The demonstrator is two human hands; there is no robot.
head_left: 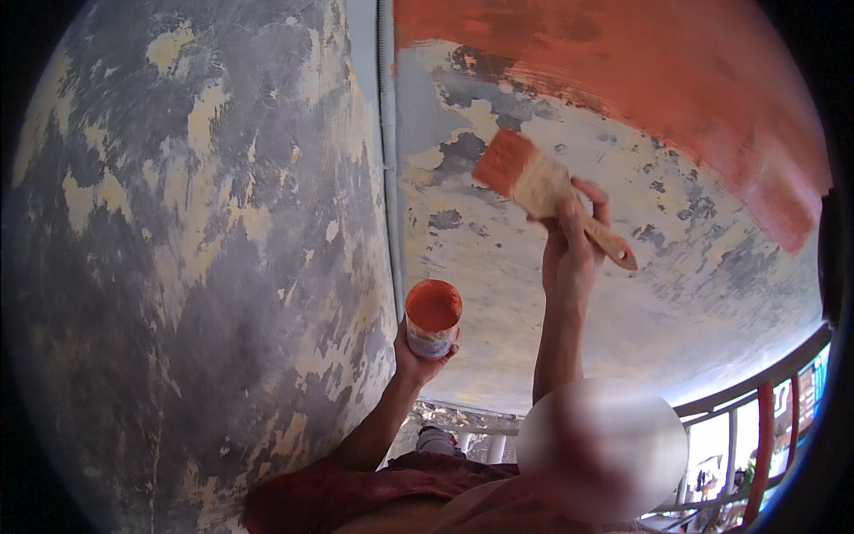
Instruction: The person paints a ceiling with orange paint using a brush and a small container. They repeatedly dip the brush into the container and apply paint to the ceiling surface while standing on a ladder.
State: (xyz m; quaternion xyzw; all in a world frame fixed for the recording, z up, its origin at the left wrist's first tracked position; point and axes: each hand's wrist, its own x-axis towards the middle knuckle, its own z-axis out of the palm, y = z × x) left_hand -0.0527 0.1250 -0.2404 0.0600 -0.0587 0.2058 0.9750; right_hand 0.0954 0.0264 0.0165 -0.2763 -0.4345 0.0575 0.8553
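My left hand (415, 359) is wrapped round a small can (431, 342) of orange paint (435, 307), held upright with its open top toward me. In my right hand (576, 236) is a wide paintbrush (544, 182), gripped near where its pale wooden handle meets the head. Orange paint coats the bristle end, which points up and left, close to the curved wall (480, 267); whether it touches cannot be told. Fresh-looking orange paint (623, 62) covers the upper right of that wall. Below it the surface is patchy cream and grey.
On the left rises another wall (205, 222), mottled grey and yellowish. A thin vertical pipe (385, 116) runs along the corner between the two walls. At the lower right stands a railing (762, 445) with red and grey bars. A pale blurred patch covers part of the bottom.
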